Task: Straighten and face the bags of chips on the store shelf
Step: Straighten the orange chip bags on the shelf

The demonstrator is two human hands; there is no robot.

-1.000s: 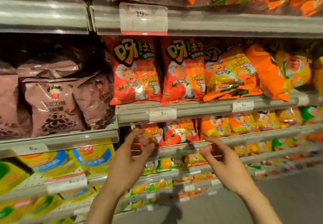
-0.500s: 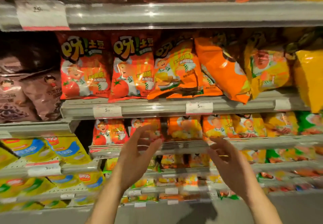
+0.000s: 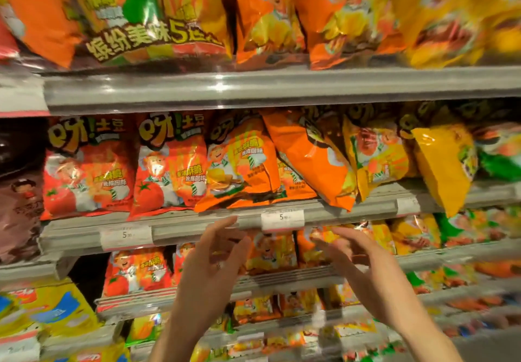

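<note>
Chip bags fill the middle shelf (image 3: 197,226). Two red tomato bags (image 3: 84,164) stand upright at the left. Beside them an orange bag (image 3: 239,169) leans left. Another orange bag (image 3: 313,161) lies tilted with its back turned out. Further right a yellow bag (image 3: 445,164) hangs tipped over the shelf lip. My left hand (image 3: 208,271) and my right hand (image 3: 363,263) are raised just below that shelf's front rail, fingers spread, holding nothing.
A higher shelf (image 3: 282,85) carries large orange and yellow bags. Brown snack bags (image 3: 19,206) stand at the far left. Lower shelves hold small orange bags (image 3: 270,254) and yellow-blue bags (image 3: 48,311). Price tags (image 3: 282,217) sit on the rail.
The view has tilted up and shifted right, bringing the orange bags to the centre. Both hands have risen from the lower shelf toward the middle shelf's rail, still empty.
</note>
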